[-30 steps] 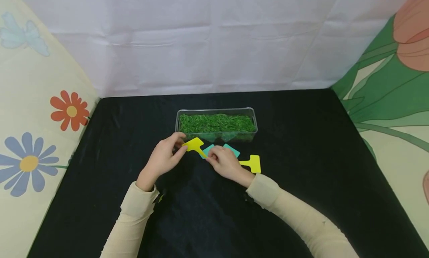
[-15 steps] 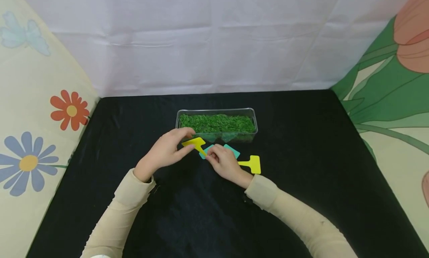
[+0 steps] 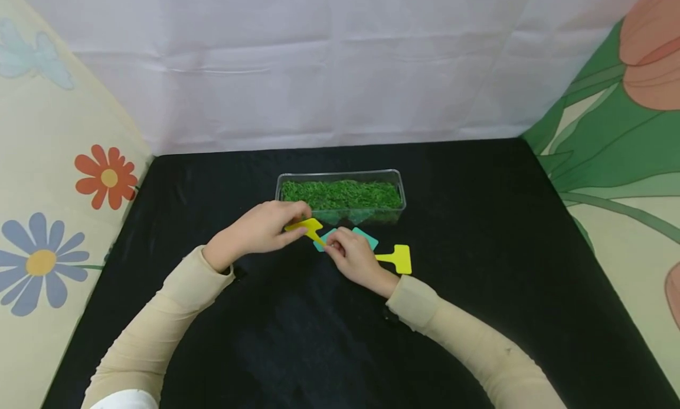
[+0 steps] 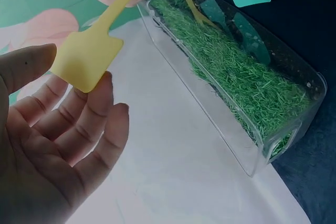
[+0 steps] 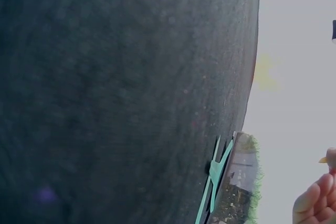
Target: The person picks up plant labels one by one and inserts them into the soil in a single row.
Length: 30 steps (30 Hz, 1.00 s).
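Note:
In the head view my left hand (image 3: pixel 260 229) and right hand (image 3: pixel 355 258) share one yellow T-shaped plant label (image 3: pixel 313 225), held above the table. Left thumb and fingertips pinch its broad head (image 4: pixel 86 61), as the left wrist view shows; the other fingers are spread loosely. Curled right fingers grip the thin stem near its end. Two teal plant labels (image 3: pixel 368 236) lie on the cloth, partly hidden behind the right hand. Beside the right wrist rests a second yellow label (image 3: pixel 402 259), its stem tip covered by that hand.
A clear plastic box (image 3: pixel 393 211) filled with green artificial grass (image 3: pixel 342 193) stands just beyond the hands. Black cloth (image 3: pixel 478 220) covers the table. A white sheet (image 3: pixel 340 72) hangs behind, with flower-printed panels (image 3: pixel 42 161) at both sides.
My left forearm has swung outward to the left, and the left hand has shifted its hold on the broad head of the label. The right hand keeps nearly the same place on the stem.

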Motion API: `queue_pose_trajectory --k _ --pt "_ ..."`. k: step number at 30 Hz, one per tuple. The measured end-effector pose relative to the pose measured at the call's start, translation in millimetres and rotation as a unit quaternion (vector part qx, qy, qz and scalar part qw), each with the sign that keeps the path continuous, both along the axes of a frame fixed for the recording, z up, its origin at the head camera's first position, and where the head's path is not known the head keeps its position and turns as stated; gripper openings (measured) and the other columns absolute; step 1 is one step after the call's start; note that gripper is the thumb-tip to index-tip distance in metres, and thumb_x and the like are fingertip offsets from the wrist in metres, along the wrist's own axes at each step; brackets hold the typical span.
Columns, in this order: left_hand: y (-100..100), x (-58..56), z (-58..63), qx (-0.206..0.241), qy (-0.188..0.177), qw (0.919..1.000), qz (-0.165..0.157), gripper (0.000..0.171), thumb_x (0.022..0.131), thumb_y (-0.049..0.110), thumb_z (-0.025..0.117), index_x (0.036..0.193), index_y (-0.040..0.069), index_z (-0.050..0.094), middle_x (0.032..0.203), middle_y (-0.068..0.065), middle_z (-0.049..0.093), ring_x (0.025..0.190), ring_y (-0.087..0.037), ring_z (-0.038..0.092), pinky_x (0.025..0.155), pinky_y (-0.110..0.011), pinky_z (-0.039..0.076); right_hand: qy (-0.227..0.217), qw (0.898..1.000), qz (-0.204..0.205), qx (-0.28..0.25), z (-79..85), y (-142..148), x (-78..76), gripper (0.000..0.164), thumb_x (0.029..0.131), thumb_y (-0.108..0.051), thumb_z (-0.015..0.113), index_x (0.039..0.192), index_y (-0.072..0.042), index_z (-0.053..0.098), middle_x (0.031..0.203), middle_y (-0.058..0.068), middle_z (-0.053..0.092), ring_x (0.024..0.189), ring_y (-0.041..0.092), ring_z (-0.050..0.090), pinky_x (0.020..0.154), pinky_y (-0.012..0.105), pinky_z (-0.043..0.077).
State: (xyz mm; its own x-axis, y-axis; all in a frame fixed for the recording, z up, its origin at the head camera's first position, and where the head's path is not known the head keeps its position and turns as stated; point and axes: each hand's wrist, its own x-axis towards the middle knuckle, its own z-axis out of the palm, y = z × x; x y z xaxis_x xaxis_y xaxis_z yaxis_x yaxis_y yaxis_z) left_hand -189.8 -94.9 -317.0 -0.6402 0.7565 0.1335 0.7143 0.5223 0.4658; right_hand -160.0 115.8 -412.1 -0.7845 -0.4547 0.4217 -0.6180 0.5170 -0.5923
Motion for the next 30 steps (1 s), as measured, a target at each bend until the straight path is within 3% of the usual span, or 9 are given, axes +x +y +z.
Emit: queue_pose_trajectory --k 5,11,18,30 --pt "0 -0.3 2.7 0.005 -0.005 1.0 -0.001 0.004 0.086 0.007 0.061 0.089 0.008 0.058 0.072 0.003 0.054 0.051 -0.006 0.04 0.053 -0.023 0.04 -0.001 1.0 -0.002 -0.005 -0.2 0 0.3 0.01 0.082 -0.004 0.065 0.078 -0.006 0.056 0.068 0.0 0.046 0.053 0.01 0.042 0.051 0.022 0.037" --pt "1 -0.8 0.4 0.011 0.003 0.9999 0.001 0.006 0.085 0.003 0.061 0.084 0.009 0.058 0.074 0.002 0.055 0.053 -0.005 0.041 0.055 -0.024 0.041 0.0 1.0 0.001 -0.008 -0.5 0 0.7 0.011 0.082 -0.003 0.066 0.078 -0.007 0.056 0.067 -0.001 0.045 0.053 0.009 0.041 0.051 0.022 0.037" --pt "1 -0.6 0.1 0.007 0.028 0.9996 0.005 0.01 0.087 0.002 0.058 0.082 0.01 0.057 0.071 0.004 0.052 0.052 -0.006 0.038 0.054 -0.024 0.039 -0.002 1.0 0.005 0.001 0.1 1 -0.4 0.009 0.082 -0.005 0.066 0.079 -0.007 0.058 0.068 -0.001 0.047 0.053 0.008 0.041 0.051 0.021 0.037" --pt "-3 -3.2 4.2 0.009 0.086 0.996 0.023 0.005 0.086 0.003 0.059 0.086 0.008 0.06 0.077 0.0 0.056 0.056 -0.009 0.043 0.057 -0.024 0.04 -0.053 0.997 0.015 0.059 9.1 12 2.4 0.006 0.083 -0.007 0.065 0.079 -0.008 0.06 0.065 -0.005 0.045 0.052 0.006 0.039 0.052 0.022 0.037"
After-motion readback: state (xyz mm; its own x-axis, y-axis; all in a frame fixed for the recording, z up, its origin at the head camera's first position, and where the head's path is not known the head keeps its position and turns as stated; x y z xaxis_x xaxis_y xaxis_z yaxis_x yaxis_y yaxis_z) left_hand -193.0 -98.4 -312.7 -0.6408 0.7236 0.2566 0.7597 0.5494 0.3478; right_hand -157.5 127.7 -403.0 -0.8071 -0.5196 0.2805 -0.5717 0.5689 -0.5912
